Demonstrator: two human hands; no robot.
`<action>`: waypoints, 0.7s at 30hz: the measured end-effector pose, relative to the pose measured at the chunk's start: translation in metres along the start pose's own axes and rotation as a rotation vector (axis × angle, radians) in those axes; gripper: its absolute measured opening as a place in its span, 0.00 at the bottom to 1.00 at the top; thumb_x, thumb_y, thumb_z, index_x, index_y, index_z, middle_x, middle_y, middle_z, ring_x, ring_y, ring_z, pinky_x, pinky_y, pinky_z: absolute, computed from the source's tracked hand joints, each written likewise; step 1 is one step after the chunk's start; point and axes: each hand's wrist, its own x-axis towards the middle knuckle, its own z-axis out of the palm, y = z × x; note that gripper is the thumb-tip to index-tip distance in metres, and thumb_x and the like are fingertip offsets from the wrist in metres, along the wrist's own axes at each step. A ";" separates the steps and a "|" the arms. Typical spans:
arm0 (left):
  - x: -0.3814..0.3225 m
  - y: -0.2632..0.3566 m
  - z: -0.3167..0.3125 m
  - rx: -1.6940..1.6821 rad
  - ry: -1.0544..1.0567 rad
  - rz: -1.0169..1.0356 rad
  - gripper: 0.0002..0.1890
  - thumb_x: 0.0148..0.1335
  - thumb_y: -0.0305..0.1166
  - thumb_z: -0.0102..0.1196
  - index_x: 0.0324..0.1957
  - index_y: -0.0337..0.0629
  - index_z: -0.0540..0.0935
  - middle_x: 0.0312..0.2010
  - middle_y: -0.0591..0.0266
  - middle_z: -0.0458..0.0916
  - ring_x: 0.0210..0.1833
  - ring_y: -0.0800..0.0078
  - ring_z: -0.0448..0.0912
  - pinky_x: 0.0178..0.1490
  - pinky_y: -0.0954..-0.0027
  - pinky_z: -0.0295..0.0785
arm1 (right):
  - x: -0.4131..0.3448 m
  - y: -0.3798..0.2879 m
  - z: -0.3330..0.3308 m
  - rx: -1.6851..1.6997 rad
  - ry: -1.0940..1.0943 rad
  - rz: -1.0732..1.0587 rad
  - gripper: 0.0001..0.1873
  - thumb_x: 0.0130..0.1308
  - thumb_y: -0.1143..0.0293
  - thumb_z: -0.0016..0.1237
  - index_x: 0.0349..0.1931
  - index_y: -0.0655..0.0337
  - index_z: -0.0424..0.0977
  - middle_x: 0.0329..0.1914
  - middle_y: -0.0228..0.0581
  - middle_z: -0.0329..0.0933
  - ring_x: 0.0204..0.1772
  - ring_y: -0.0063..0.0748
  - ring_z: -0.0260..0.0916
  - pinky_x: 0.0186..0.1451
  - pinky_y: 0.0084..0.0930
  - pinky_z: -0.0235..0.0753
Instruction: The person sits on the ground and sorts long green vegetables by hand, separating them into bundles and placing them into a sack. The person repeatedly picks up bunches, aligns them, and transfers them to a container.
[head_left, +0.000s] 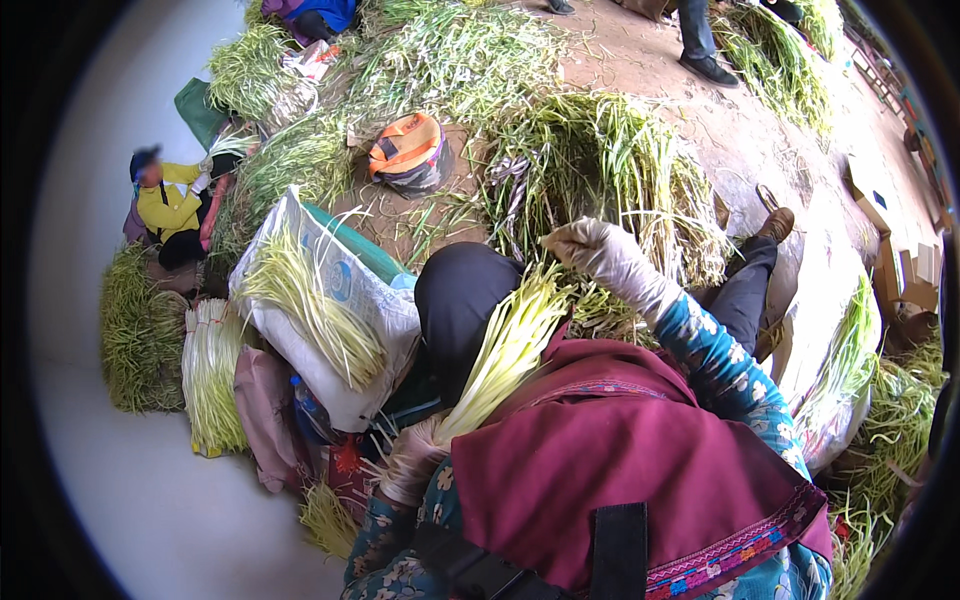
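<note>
My left hand (411, 459), in a pale thin glove, is closed around the lower end of a bundle of pale yellow-green leafy stalks (510, 330). The bundle slants up across my lap beside my dark-clad knee (461, 300). My right hand (604, 259), gloved the same way, is raised just beyond the bundle's far tips. Its fingers are curled together, and whether anything thin is pinched in them cannot be made out. More loose pale stalks (315, 307) lie on a white woven sack (277, 322) to the left of my knee.
A heap of green stalks (592, 165) stands right before me. An orange-topped round stool or cushion (411, 154) sits on the earthen floor. Tied stalks (214, 375) stand at left, near a seated person in yellow (169, 202). Cardboard boxes (911, 274) are at right; another person's leg (697, 37) is farther off.
</note>
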 end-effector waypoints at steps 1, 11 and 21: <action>0.001 0.002 0.001 0.029 0.001 0.008 0.29 0.55 0.36 0.69 0.57 0.32 0.76 0.50 0.63 0.82 0.50 0.79 0.77 0.56 0.74 0.71 | -0.006 -0.007 0.002 -0.045 -0.013 -0.026 0.10 0.67 0.66 0.56 0.41 0.64 0.80 0.31 0.28 0.79 0.35 0.18 0.72 0.39 0.19 0.74; 0.001 0.008 0.004 0.762 0.098 0.240 0.29 0.59 0.52 0.57 0.58 0.46 0.76 0.44 0.49 0.83 0.48 0.54 0.81 0.49 0.63 0.75 | -0.028 -0.025 0.031 -0.386 -0.255 -0.070 0.13 0.66 0.55 0.54 0.43 0.51 0.81 0.35 0.41 0.81 0.38 0.42 0.80 0.42 0.31 0.78; 0.016 -0.036 -0.008 0.812 0.124 0.533 0.25 0.60 0.45 0.56 0.57 0.46 0.76 0.39 0.55 0.83 0.40 0.55 0.83 0.41 0.63 0.77 | -0.027 -0.018 0.037 -0.317 -0.268 -0.082 0.14 0.64 0.59 0.54 0.44 0.56 0.80 0.38 0.42 0.83 0.42 0.41 0.81 0.46 0.31 0.79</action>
